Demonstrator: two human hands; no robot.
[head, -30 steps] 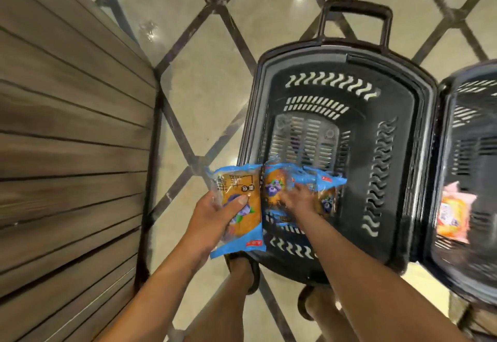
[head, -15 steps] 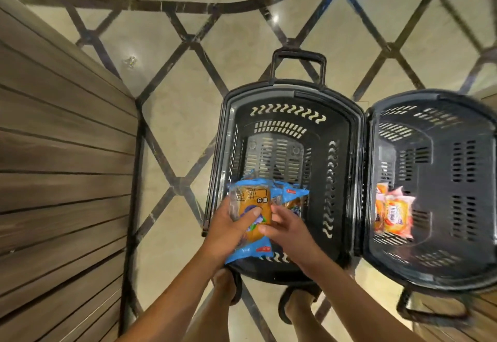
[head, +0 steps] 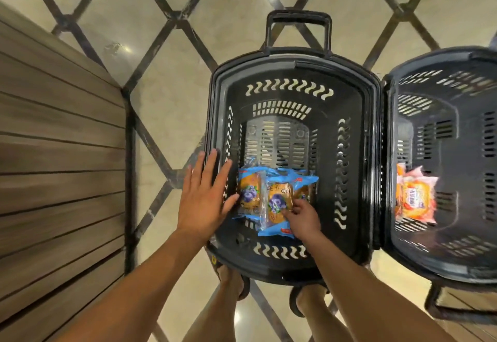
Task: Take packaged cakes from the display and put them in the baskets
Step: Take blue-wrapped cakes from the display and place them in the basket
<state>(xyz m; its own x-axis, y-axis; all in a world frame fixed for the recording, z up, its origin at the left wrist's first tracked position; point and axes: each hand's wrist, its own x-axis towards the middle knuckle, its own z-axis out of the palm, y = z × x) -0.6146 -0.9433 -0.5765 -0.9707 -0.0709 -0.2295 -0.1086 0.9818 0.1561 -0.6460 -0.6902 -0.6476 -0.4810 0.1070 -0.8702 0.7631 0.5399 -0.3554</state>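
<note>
While left hand (head: 205, 201) overlaps rim (head: 211, 115), basket (head: 357, 153) holds cakes (head: 269, 196).

Warm, even light glints off the glossy floor (head: 166, 115); the wooden panel (head: 53, 153) is motion-blurred, edges bend.

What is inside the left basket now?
Three blue cake packs at the basket's near end, the right hand pinching the middle one. Bare slotted floor beyond. Anything under the packs or hand is hidden.
</note>
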